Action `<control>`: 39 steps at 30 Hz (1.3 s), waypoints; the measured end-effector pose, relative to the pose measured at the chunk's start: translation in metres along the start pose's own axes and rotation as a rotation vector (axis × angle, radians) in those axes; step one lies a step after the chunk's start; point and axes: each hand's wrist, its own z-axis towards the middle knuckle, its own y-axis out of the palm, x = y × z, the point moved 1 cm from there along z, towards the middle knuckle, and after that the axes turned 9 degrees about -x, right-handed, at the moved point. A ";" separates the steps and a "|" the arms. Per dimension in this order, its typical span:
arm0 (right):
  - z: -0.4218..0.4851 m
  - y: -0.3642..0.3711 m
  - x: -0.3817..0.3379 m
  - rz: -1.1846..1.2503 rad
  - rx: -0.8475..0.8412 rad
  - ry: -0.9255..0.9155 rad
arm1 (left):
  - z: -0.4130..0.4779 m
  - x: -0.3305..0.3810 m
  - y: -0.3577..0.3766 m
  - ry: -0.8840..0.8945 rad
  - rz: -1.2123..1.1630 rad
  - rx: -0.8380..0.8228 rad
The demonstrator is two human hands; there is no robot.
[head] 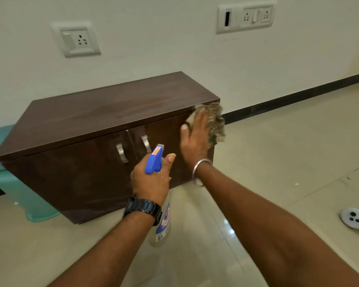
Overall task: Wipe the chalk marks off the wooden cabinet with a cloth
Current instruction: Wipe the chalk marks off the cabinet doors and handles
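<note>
The tiled floor (278,162) runs up to the white wall (153,48), and the dark wooden cabinet (95,112) stands on it with its back to that wall. A teal plastic stool (19,195) sits on the floor just beside the cabinet's left end. Two metal handles (122,153) hang near the middle of the cabinet's front, one on each door. My right hand (195,139) lies flat and open against the front of the right door, near its upper right corner, fingers spread and pressing a brownish, ragged cloth (215,123) onto the wood; the cloth spills past the cabinet's right edge. I cannot make out chalk marks on the glossy front, perhaps because of the blur there. My left hand (151,181) is closed around the neck of a clear spray bottle (161,224) with a blue trigger head (154,160), held in the air in front of the right door, nozzle toward it. A black watch (143,209) is on my left wrist, a silver bangle (201,167) on my right. A white controller (354,220) lies on the floor at the right edge.
</note>
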 end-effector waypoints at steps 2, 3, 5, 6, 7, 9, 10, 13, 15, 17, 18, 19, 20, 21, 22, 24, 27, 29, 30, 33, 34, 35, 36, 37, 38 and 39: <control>0.027 -0.025 0.002 0.153 0.119 0.217 | -0.002 -0.006 -0.008 -0.016 0.005 0.001; 0.035 -0.030 0.000 0.211 0.133 0.280 | -0.003 -0.009 -0.012 -0.024 -0.001 0.011; 0.029 -0.021 -0.018 0.213 0.125 0.276 | -0.003 -0.013 -0.022 -0.041 0.009 0.037; 0.016 -0.008 -0.030 0.180 0.109 0.225 | -0.002 -0.017 -0.027 -0.042 0.036 0.050; 0.001 0.007 -0.042 0.143 0.070 0.162 | -0.001 -0.021 -0.032 -0.037 0.066 0.067; -0.030 0.037 -0.059 0.041 -0.053 0.035 | -0.003 -0.027 -0.039 -0.028 0.108 0.108; -0.041 0.050 -0.065 -0.021 -0.113 -0.020 | -0.004 -0.029 -0.043 -0.026 0.114 0.125; -0.063 0.069 -0.079 -0.296 -0.253 -0.255 | -0.013 -0.032 -0.053 -0.023 0.122 0.139; -0.068 0.070 -0.080 -0.452 -0.277 -0.467 | -0.017 -0.036 -0.060 -0.021 0.120 0.164; -0.062 0.057 -0.074 -0.533 -0.285 -0.619 | -0.020 -0.041 -0.065 -0.038 0.137 0.183; -0.057 0.046 -0.067 -0.577 -0.293 -0.680 | -0.022 -0.043 -0.066 -0.049 0.134 0.187; -0.051 0.037 -0.058 -0.615 -0.296 -0.722 | -0.024 -0.043 -0.068 -0.056 0.122 0.192; -0.048 0.029 -0.053 -0.631 -0.295 -0.720 | -0.026 -0.042 -0.069 -0.061 0.113 0.191; -0.047 0.027 -0.053 -0.611 -0.288 -0.681 | -0.028 -0.041 -0.071 -0.069 0.112 0.185; -0.050 0.029 -0.058 -0.578 -0.285 -0.630 | -0.029 -0.039 -0.072 -0.079 0.117 0.181; -0.061 0.041 -0.071 -0.578 -0.280 -0.595 | -0.031 -0.039 -0.074 -0.082 0.119 0.191; -0.061 0.041 -0.075 -0.667 -0.351 -0.720 | -0.031 -0.041 -0.075 -0.095 0.129 0.199; -0.054 0.032 -0.069 -0.723 -0.409 -0.848 | -0.032 -0.039 -0.075 -0.086 0.134 0.194; -0.054 0.032 -0.065 -0.746 -0.423 -0.911 | -0.031 -0.039 -0.075 -0.082 0.133 0.193; -0.069 0.051 -0.035 -0.826 -0.530 -1.016 | -0.027 -0.037 -0.072 -0.080 0.141 0.188; -0.077 0.055 -0.021 -0.854 -0.644 -0.981 | -0.026 -0.037 -0.070 -0.083 0.133 0.184; -0.085 0.055 -0.009 -0.854 -0.721 -0.918 | -0.026 -0.035 -0.069 -0.088 0.124 0.182; -0.090 0.049 -0.003 -0.828 -0.765 -0.850 | -0.025 -0.034 -0.068 -0.091 0.116 0.179; -0.090 0.044 -0.006 -0.787 -0.758 -0.816 | -0.025 -0.034 -0.067 -0.094 0.116 0.176; -0.085 0.041 -0.015 -0.718 -0.714 -0.813 | -0.024 -0.034 -0.066 -0.100 0.123 0.171; -0.078 0.041 -0.028 -0.626 -0.620 -0.836 | -0.022 -0.036 -0.066 -0.105 0.131 0.169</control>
